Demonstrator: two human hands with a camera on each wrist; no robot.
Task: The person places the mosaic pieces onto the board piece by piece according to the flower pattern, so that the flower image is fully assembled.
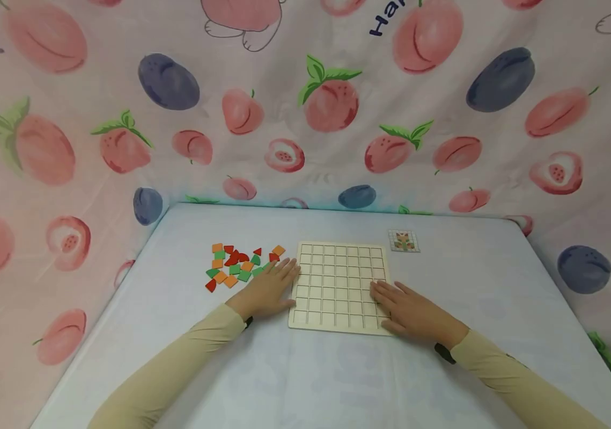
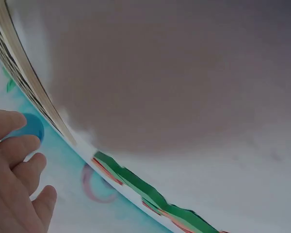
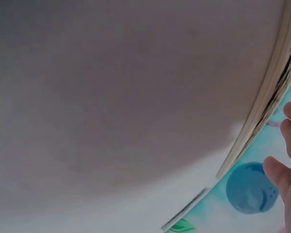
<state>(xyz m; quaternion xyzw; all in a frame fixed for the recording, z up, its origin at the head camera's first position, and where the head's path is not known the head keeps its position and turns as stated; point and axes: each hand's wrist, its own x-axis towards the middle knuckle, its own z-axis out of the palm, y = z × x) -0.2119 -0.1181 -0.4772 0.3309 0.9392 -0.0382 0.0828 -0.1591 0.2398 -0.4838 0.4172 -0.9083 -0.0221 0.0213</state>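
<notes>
A pale wooden board with a grid of square recesses lies flat on the table. My left hand rests palm down at its left edge, fingers straight. Across the board, my right hand lies over the right edge with its fingers extended onto the grid. Neither hand grips anything. Beside the left fingers are scattered orange, green and red tiles, some square and some quarter-round. Both wrist views show the board edge-on, with the left fingers and right fingers near it.
A small card with a leaf-like pattern on a grid lies behind the board's right side. White cloth covers the table. A fruit-printed curtain rises at the back and both sides.
</notes>
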